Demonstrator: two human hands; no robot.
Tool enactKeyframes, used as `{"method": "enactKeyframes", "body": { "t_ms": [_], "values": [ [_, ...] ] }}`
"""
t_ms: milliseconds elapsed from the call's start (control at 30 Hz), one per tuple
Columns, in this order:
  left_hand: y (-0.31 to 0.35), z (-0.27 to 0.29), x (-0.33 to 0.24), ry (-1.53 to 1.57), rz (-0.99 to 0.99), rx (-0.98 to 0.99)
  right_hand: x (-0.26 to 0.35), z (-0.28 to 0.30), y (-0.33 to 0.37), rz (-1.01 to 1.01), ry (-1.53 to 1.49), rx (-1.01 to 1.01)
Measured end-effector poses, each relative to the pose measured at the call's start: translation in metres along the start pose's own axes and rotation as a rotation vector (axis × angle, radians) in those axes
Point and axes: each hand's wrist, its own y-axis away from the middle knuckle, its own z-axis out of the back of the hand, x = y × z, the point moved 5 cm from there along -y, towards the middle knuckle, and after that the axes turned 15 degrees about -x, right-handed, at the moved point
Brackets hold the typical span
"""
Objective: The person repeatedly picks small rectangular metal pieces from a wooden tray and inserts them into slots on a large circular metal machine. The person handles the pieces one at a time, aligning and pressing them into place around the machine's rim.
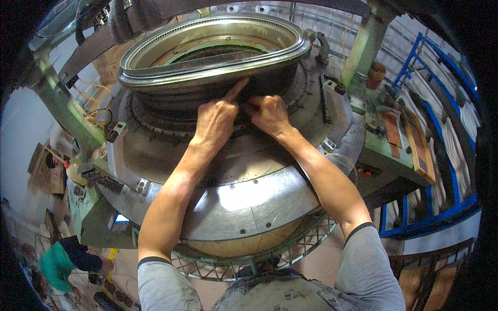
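A factory floor or textile workshop. A large circular knitting machine (223, 155) fills the view, with a bright steel ring (212, 46) on top, green painted frame posts (365, 44), blue metal racks (441, 207) to the right, and a bare concrete floor (21, 129).

Just above the left hand (215, 122) and right hand (268, 115), the tilted ring (155, 78) is bright polished metal, finely ribbed along its rim. Beneath both wrists the round machine plate (249, 202) is grey metal, worn smooth, with a glossy glare patch. Well right of the hands, the boards (417, 147) look like matt brown wood beside blue-painted framing (454, 179).
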Motion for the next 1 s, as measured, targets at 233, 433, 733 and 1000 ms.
{"method": "enactKeyframes", "body": {
  "t_ms": [233,433,733,1000],
  "values": [
    [-0.001,0.002,-0.002,0.04,-0.037,-0.045,-0.031,-0.005,-0.005,-0.293,0.152,0.2],
    [0.001,0.0,-0.001,0.065,-0.047,-0.041,-0.018,-0.012,-0.003,-0.175,0.181,0.2],
    [0.002,0.001,0.001,0.031,-0.047,-0.045,0.007,-0.004,-0.001,-0.032,0.095,0.262],
    [0.004,-0.001,0.003,0.043,-0.012,-0.083,0.006,0.005,-0.003,-0.116,0.109,0.241]
  ]
}}
